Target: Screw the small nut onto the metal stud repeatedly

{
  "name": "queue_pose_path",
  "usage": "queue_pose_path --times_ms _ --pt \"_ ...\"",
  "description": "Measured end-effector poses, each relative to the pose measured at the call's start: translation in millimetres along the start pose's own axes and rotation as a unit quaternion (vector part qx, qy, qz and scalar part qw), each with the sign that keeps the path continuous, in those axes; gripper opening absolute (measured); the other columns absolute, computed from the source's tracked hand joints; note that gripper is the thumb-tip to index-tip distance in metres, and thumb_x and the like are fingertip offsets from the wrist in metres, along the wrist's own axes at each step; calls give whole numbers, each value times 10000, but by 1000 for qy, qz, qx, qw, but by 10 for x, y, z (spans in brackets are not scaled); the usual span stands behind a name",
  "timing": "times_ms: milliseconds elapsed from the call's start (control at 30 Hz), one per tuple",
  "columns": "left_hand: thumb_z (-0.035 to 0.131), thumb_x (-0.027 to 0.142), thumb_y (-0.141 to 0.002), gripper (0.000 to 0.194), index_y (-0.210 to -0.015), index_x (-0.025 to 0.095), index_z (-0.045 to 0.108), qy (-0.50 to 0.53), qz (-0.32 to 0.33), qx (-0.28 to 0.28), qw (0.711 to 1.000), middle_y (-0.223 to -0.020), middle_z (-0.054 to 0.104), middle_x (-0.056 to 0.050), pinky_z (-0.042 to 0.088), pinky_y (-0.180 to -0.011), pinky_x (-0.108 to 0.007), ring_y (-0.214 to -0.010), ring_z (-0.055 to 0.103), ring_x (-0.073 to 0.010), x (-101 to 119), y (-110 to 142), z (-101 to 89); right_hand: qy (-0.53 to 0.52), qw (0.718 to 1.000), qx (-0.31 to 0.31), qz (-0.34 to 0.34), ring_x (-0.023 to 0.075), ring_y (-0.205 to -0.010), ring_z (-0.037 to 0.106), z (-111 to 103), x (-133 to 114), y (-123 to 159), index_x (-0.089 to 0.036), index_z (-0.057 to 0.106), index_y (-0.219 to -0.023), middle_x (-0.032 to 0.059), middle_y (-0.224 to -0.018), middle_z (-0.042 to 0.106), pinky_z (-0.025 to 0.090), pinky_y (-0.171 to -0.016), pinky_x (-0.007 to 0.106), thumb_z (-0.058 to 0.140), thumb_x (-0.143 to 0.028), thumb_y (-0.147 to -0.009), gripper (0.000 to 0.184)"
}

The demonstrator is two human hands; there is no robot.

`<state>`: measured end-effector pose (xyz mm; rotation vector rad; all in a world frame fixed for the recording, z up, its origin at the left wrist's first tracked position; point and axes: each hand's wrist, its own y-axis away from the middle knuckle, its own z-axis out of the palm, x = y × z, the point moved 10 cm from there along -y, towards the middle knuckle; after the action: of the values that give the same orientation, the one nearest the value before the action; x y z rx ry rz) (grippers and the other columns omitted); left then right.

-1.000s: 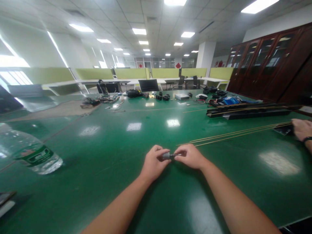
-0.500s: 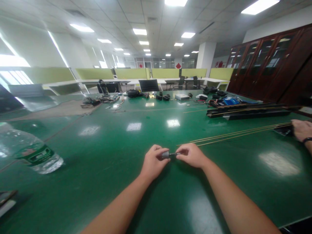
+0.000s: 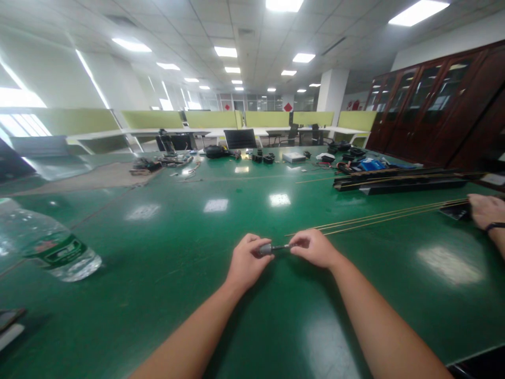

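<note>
In the middle of the view, my left hand point(image 3: 248, 259) is closed, its thumb and fingers pinching a small grey cylinder with a thin dark shaft point(image 3: 265, 249). The shaft points right, toward my right hand point(image 3: 313, 247). Thumb and index of that hand are pinched together at the shaft's far tip, which their fingertips partly cover. Both hands are just above the green tabletop point(image 3: 173, 310). Several thin brass-coloured rods point(image 3: 379, 216) reach from behind my right hand toward another person's hand point(image 3: 487, 210) at the right edge.
A clear plastic bottle point(image 3: 65, 253) with a green label lies on its side at left. Black rails point(image 3: 410, 181) and a blue item point(image 3: 373, 164) lie at the far right. Small electronic parts point(image 3: 262, 156) line the table's far side. A dark flat object point(image 3: 457, 210) sits by the other person's hand.
My right hand has moved slightly right, away from my left, and more of the dark shaft shows between them. My left hand keeps its pinch on the grey cylinder.
</note>
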<state>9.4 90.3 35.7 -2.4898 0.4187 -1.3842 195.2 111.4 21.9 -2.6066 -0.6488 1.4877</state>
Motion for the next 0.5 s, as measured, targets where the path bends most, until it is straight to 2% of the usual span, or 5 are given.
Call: queue_pose_path --times_ms 167,267,333,433,500 --pt "777 370 -692 314 -959 208 738 17 -47 46 998 -897 665 -34 489 -718 -309 -778 602 -186 -102 -30 -136 -24 1000 7 13 172 -664 618 -58 106 -6 -152 743 -804 46 -744 714 463 -623 261 686 -231 -732 121" --pt "694 471 -761 382 -991 167 706 40 -87 72 993 -884 703 -61 509 -762 -339 -772 635 -202 -186 -38 -205 -43 999 0 24 162 -617 606 20 176 -22 -142 724 -793 39 -693 691 458 -580 251 679 -241 -730 125" --pt "643 498 -792 422 -1023 147 672 65 -108 84 988 -955 721 -89 524 -821 -345 -853 673 -215 -213 -36 -264 -58 998 -8 30 157 -596 606 89 211 -32 -139 712 -791 31 -664 677 463 -564 245 678 -248 -727 131" --pt "603 534 -801 488 -1079 132 618 99 -129 100 982 -1079 714 -133 526 -903 -350 -1005 682 -236 -178 21 -489 -82 996 -15 38 151 -564 612 155 242 -44 -133 697 -816 29 -654 670 473 -541 241 659 -268 -742 159" --pt "629 559 -773 519 -1081 142 622 98 -140 93 981 -1092 715 -137 523 -929 -363 -1037 678 -254 -130 141 -754 -90 995 -17 40 148 -553 614 170 245 -49 -129 696 -820 30 -656 671 473 -532 237 666 -269 -735 167"
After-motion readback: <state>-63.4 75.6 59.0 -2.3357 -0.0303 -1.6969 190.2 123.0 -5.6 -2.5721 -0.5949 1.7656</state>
